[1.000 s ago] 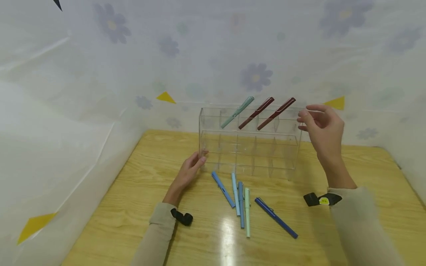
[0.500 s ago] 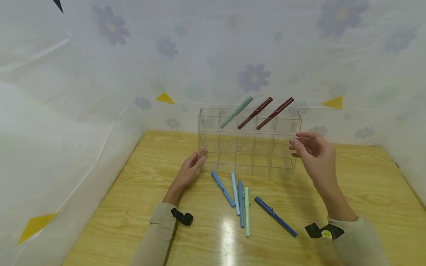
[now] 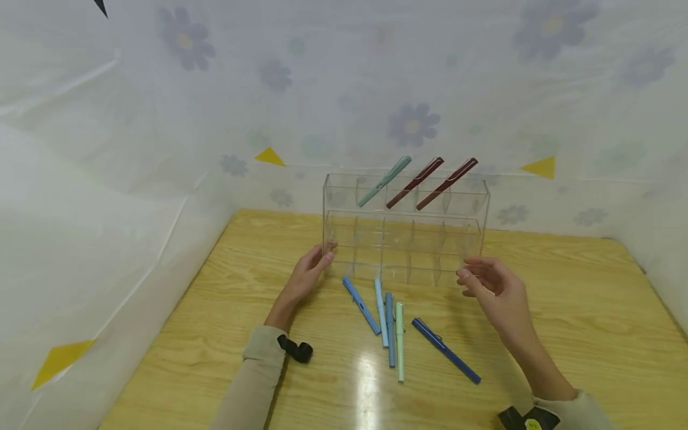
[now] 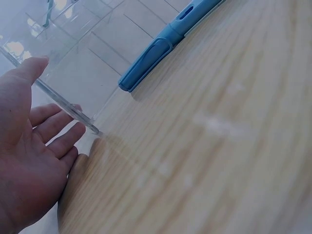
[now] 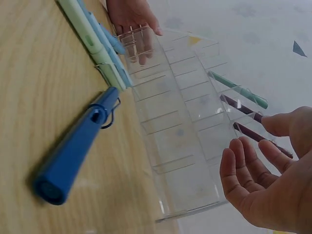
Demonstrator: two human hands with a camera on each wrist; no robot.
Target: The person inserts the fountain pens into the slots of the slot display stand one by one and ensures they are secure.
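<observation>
A clear acrylic pen rack with tiers of compartments stands on the table. My left hand holds its left edge, thumb in front and fingers around the side panel, as the left wrist view shows. My right hand is near the rack's lower right corner, fingers loosely bent, with nothing in them. In the top tier a teal pen and two dark red pens lean slanted. Before the rack lie a blue pen, a light blue pen, a grey-blue pen, a pale green pen and a navy pen.
The wooden table has a bright reflection near its front. A white flower-patterned sheet hangs behind and at the sides, with yellow triangles on it. Black wrist cameras sit at both sleeves.
My right hand has come down from beside the rack's top tier to its lower right corner. The left hand, rack and pens have stayed in place.
</observation>
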